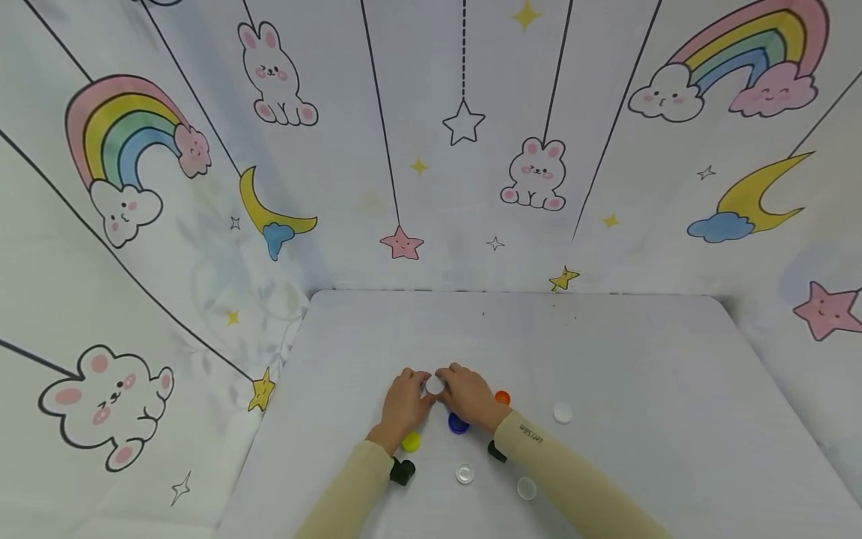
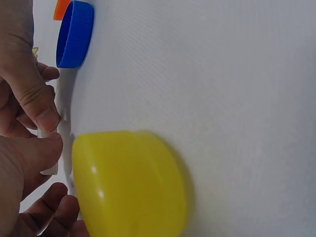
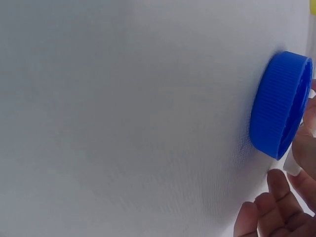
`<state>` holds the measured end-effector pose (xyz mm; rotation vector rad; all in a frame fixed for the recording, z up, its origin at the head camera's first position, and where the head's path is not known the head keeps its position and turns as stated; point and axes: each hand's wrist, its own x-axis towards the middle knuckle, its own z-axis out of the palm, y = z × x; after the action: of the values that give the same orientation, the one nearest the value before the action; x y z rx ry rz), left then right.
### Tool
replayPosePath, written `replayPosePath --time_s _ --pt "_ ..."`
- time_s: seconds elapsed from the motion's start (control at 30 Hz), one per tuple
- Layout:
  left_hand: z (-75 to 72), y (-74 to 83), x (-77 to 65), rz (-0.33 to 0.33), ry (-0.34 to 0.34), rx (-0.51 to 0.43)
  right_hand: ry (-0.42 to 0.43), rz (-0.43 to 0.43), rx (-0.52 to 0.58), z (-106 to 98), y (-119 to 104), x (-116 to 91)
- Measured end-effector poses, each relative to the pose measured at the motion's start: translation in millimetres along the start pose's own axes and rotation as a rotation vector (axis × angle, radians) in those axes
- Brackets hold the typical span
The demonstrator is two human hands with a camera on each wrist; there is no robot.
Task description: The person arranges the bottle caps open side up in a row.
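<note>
Both hands meet near the middle of the table around a small white bottle cap (image 1: 434, 385). My left hand (image 1: 406, 403) pinches its left side with curled thumb and finger, and my right hand (image 1: 469, 394) pinches the right side. In the left wrist view, the two thumbs come together on the white cap (image 2: 52, 170), which fingers partly cover. A ridged blue cap (image 3: 279, 106), hollow side up, lies just under the right hand. Close by the left wrist is a smooth yellow cap (image 2: 128, 185).
An orange cap (image 1: 502, 398) lies beside the right wrist. Farther right sits another white cap (image 1: 562, 412). Two clear caps (image 1: 465, 473) (image 1: 527, 489) lie nearer the front on the white table (image 1: 640, 359). A printed cloth (image 1: 465, 180) hangs behind.
</note>
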<state>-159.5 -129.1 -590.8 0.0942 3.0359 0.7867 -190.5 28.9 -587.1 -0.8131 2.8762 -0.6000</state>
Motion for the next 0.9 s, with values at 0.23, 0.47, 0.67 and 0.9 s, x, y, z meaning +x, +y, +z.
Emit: replayPosePath --time_s 0.23,0.47,0.67,0.9 --pt "-1.8 0.8 -3.0 0.033 0.011 -0.005 -0.001 -0.026 -0.001 -5 0 -6" --pt "-9.7 4.7 -2.7 0.059 0.058 -0.042 0.062 -0.074 0.018 -14 1 -7" --pt "-15.3 7.6 -1.2 0.085 0.085 -0.048 0.056 -0.074 0.008 -25 0 -6" --pt "-18.2 10.4 -3.8 0.103 0.119 -0.054 0.045 -0.073 0.030 -31 -2 -7"
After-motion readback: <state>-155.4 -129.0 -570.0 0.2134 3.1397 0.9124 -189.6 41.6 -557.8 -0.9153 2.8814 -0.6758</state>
